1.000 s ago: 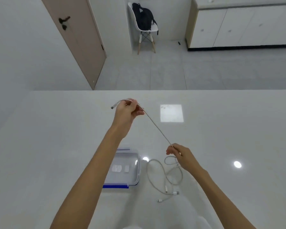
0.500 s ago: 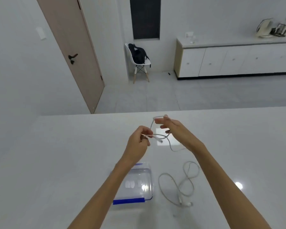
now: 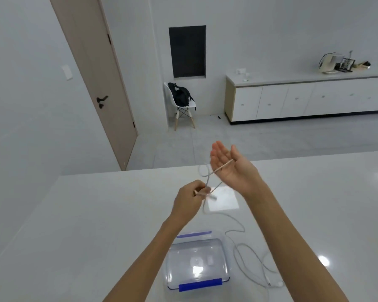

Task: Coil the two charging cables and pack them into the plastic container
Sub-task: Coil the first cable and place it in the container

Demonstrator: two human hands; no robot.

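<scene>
My left hand [image 3: 189, 198] pinches one end of a white charging cable [image 3: 207, 177] above the white table [image 3: 74, 225], the plug sticking out to its right. The cable runs up across the palm of my right hand [image 3: 228, 166], which is raised with fingers straight and palm up. The cable loops behind that hand and back to my left hand. Its free length trails down onto the table. A second white cable [image 3: 249, 260] lies loosely on the table right of the clear plastic container [image 3: 198, 263], which has blue clips and its lid on.
Beyond the table's far edge are a beige door [image 3: 100, 83], a white chair [image 3: 181, 105] with a black backpack, and a long white cabinet [image 3: 303, 101] with items on top.
My right hand has turned palm up and opened, with the cable now lying across it. The head camera has tilted up, showing more of the room.
</scene>
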